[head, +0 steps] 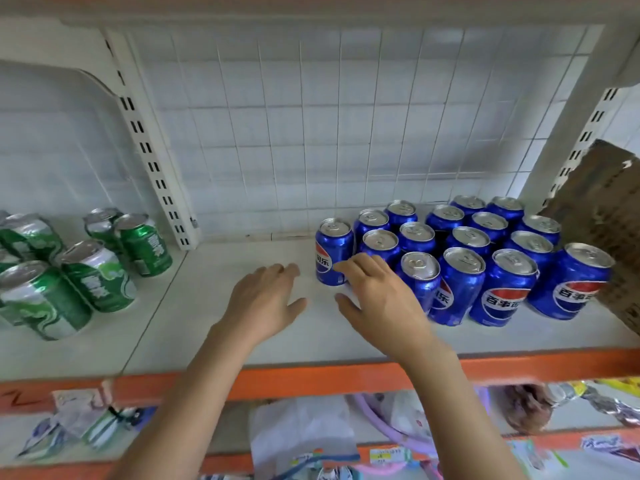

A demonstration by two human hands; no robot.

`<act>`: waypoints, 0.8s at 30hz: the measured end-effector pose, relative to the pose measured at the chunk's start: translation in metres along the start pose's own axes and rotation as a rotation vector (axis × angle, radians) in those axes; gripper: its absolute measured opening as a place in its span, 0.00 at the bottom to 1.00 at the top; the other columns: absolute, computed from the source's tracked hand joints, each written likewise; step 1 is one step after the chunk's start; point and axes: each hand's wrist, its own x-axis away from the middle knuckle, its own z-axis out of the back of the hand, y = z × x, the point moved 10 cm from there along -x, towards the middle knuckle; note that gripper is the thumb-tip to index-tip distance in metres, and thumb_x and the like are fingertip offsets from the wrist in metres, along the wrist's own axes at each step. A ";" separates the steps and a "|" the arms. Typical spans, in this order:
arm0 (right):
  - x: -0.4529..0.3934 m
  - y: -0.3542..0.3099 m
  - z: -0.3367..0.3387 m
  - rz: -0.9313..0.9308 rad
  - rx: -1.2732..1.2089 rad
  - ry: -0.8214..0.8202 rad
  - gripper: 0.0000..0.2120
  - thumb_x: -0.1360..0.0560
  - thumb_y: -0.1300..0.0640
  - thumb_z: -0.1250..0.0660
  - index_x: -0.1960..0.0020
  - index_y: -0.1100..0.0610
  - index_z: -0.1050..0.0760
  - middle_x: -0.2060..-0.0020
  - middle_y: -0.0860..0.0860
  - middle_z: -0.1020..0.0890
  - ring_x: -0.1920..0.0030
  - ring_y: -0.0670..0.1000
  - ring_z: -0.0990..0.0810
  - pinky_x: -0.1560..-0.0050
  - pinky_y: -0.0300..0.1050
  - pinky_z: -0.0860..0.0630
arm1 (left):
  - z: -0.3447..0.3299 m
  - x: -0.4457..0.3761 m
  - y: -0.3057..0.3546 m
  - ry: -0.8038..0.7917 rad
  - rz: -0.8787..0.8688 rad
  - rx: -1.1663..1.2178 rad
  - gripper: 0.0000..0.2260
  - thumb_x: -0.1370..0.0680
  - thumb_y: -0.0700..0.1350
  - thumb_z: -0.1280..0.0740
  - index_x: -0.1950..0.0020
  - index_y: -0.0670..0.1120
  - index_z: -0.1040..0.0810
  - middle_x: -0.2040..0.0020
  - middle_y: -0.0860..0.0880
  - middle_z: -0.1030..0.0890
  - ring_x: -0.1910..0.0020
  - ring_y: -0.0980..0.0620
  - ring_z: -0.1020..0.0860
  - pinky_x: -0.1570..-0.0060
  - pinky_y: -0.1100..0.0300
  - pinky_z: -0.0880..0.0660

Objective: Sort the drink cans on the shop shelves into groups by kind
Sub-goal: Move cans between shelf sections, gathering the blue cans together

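Blue cans (460, 258) stand grouped at shelf (225, 327) right, green cans (93, 271) apart at left. Right hand (381, 292) fingers spread, touching leftmost blue can (333, 251); left hand (266, 299) open flat, holding nothing. Cans look rigid, smooth, likely slippery and heavy if full, so wrap mid-body.

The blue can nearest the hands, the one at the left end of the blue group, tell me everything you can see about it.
The blue can stands upright on the white shelf, at the left edge of the blue cans, slightly apart from its neighbours. It looks like shiny metal, with a silver top and pull tab and a red, white and blue round logo with white characters. The right hand reaches it, fingers at its lower right side. The left hand hovers open nearby.
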 end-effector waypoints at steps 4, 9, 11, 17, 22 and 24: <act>0.033 -0.016 -0.033 -0.031 -0.171 -0.078 0.17 0.33 0.58 0.27 0.45 0.60 0.23 0.55 0.55 0.22 0.54 0.58 0.22 0.61 0.50 0.22 | -0.003 0.069 -0.024 0.104 0.122 0.233 0.17 0.24 0.54 0.35 0.37 0.49 0.27 0.44 0.52 0.23 0.45 0.51 0.24 0.50 0.55 0.26; 0.060 -0.044 -0.068 -0.014 -0.315 -0.175 0.12 0.36 0.58 0.30 0.54 0.61 0.23 0.62 0.56 0.24 0.61 0.59 0.22 0.63 0.48 0.22 | -0.017 0.164 -0.087 0.095 0.401 0.227 0.13 0.26 0.50 0.30 0.43 0.47 0.22 0.49 0.50 0.19 0.52 0.48 0.20 0.54 0.56 0.24; 0.061 -0.060 -0.081 0.015 -0.338 -0.248 0.11 0.36 0.59 0.30 0.55 0.61 0.23 0.62 0.57 0.24 0.60 0.61 0.22 0.62 0.50 0.23 | -0.010 0.193 -0.105 0.114 0.465 0.205 0.12 0.27 0.50 0.31 0.45 0.50 0.23 0.52 0.50 0.18 0.55 0.48 0.20 0.58 0.58 0.27; 0.049 -0.151 -0.114 0.187 -0.372 -0.342 0.12 0.33 0.57 0.33 0.53 0.62 0.23 0.60 0.58 0.23 0.59 0.62 0.22 0.62 0.51 0.22 | 0.004 0.303 -0.169 0.152 0.794 0.198 0.26 0.33 0.61 0.41 0.45 0.45 0.21 0.54 0.46 0.19 0.56 0.43 0.20 0.55 0.50 0.24; 0.059 -0.263 -0.150 0.337 -0.388 -0.470 0.17 0.26 0.54 0.34 0.39 0.59 0.27 0.42 0.57 0.27 0.40 0.59 0.27 0.44 0.48 0.29 | 0.020 0.396 -0.224 0.196 0.977 0.200 0.28 0.33 0.61 0.41 0.41 0.46 0.22 0.49 0.44 0.20 0.52 0.43 0.20 0.52 0.47 0.24; 0.067 -0.313 -0.161 0.397 -0.390 -0.491 0.18 0.25 0.54 0.33 0.38 0.59 0.27 0.41 0.57 0.27 0.39 0.58 0.28 0.43 0.48 0.30 | 0.030 0.434 -0.248 0.204 1.027 0.206 0.27 0.33 0.60 0.41 0.40 0.48 0.23 0.47 0.47 0.20 0.50 0.45 0.21 0.50 0.50 0.24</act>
